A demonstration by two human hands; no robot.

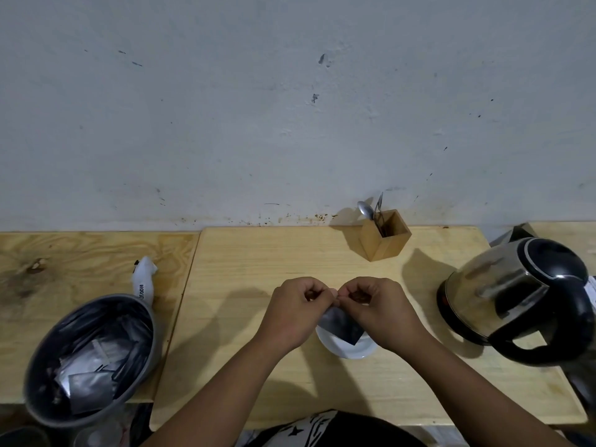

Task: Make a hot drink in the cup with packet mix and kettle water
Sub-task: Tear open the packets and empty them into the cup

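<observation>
Directly above the white cup (350, 348), the left hand (292, 312) and right hand (377, 309) pinch the top edge of a dark packet (342, 325), which hangs lengthwise down toward the cup.

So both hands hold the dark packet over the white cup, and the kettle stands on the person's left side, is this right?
Not quite. The head view shows the kettle on the person's right side. Both hands, left and right, do hold the dark packet over the white cup.
</observation>
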